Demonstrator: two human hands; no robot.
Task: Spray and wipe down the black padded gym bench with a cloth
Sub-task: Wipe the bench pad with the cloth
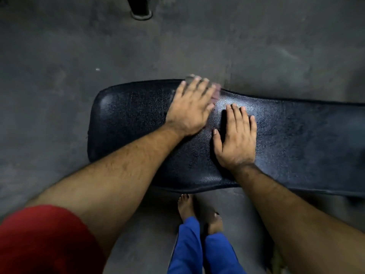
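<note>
The black padded gym bench (296, 139) runs from the middle of the view out past the right edge. My left hand (190, 107) lies flat on the pad near its far edge, blurred by motion, pressing a cloth (216, 93) of which only a greyish-pink edge shows past the fingers. My right hand (237, 137) rests flat on the pad just to the right, fingers straight and together, holding nothing. No spray bottle is in view.
Grey concrete floor (79, 56) surrounds the bench. A dark metal foot of some equipment (141, 10) stands at the top. My bare feet (186, 206) and blue trouser legs stand close to the bench's near edge.
</note>
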